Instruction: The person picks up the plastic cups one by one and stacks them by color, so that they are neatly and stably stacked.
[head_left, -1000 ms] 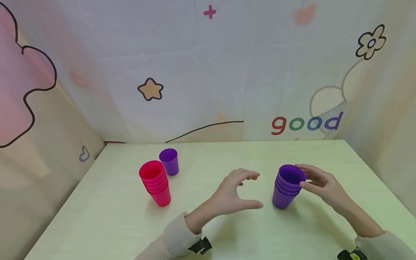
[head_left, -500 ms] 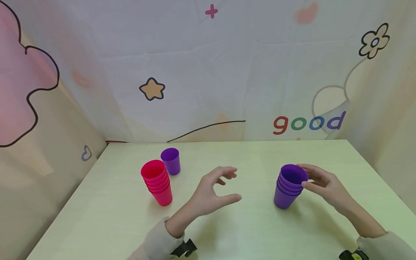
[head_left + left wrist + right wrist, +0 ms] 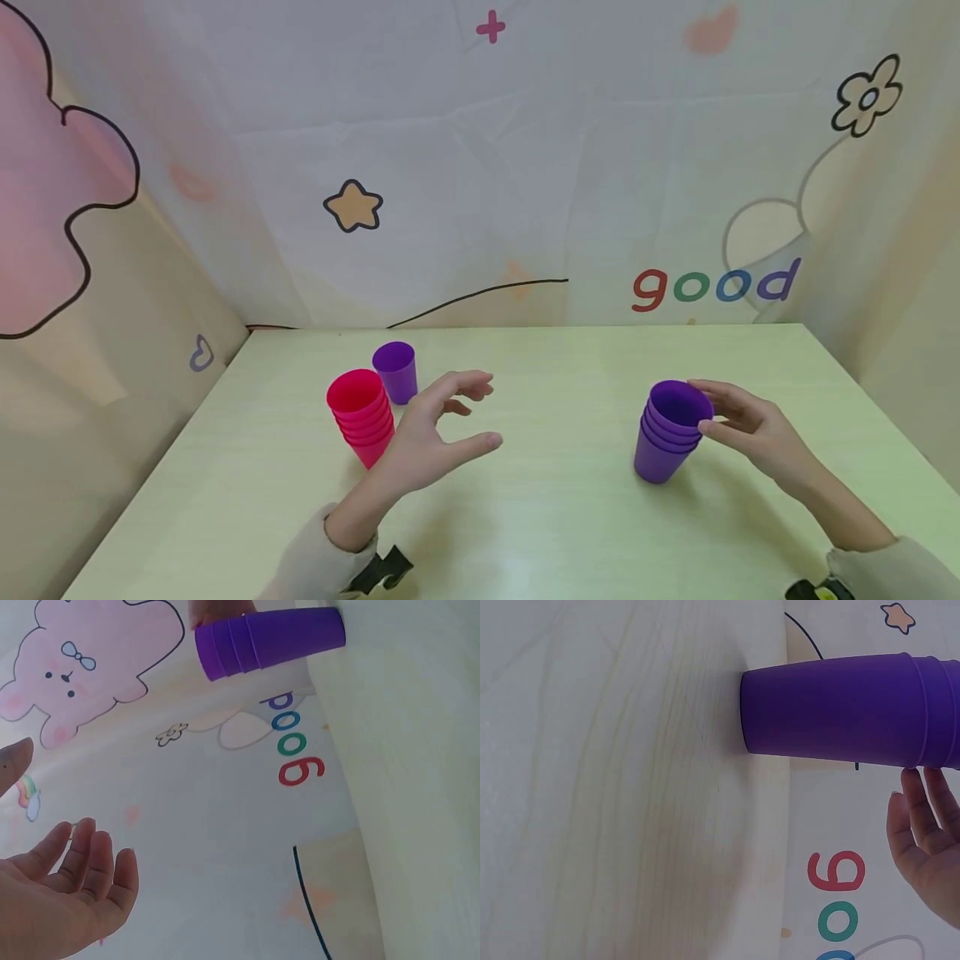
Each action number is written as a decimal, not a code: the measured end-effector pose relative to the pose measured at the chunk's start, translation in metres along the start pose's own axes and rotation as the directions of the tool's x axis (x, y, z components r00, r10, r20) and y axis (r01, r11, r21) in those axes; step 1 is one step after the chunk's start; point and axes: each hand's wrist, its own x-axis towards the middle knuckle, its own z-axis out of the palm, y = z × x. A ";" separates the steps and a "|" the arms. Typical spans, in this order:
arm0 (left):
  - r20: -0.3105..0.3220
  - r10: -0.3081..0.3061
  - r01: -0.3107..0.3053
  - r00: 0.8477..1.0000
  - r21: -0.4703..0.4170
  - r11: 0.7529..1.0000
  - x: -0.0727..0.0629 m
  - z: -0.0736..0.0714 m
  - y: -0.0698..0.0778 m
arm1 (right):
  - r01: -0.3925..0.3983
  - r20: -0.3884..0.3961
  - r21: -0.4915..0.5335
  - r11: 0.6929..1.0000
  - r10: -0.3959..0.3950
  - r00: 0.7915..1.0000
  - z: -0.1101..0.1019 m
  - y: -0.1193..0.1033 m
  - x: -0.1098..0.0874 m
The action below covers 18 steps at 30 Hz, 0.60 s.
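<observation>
A stack of purple cups [image 3: 663, 442] stands upright on the table at the right. My right hand [image 3: 753, 421] grips it by the right side of the rims, thumb in front and fingers behind. In the right wrist view, the fingertips [image 3: 911, 780] meet the rims of the stack [image 3: 825, 712]. My left hand [image 3: 427, 433] is in the air, holding nothing, with thumb and fingers spread apart. It overlaps the lower part of a stack of red cups [image 3: 360, 404] in the head view. Behind that stack stands a single purple cup [image 3: 397, 375].
The pale wooden table [image 3: 540, 517] stretches between the two stacks. A printed cloth backdrop [image 3: 480, 192] hangs behind its far edge and wraps round the sides. Dark straps with cameras sit at both sleeves.
My left hand has moved left across the table, away from the purple stack to the red one, still spread. My right hand and the purple stack have stayed in place.
</observation>
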 end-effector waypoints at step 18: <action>-0.105 -0.078 0.083 0.991 0.048 0.995 -0.018 -0.055 0.007 | -0.006 -0.001 0.013 1.000 0.006 1.000 0.000 -0.001 -0.001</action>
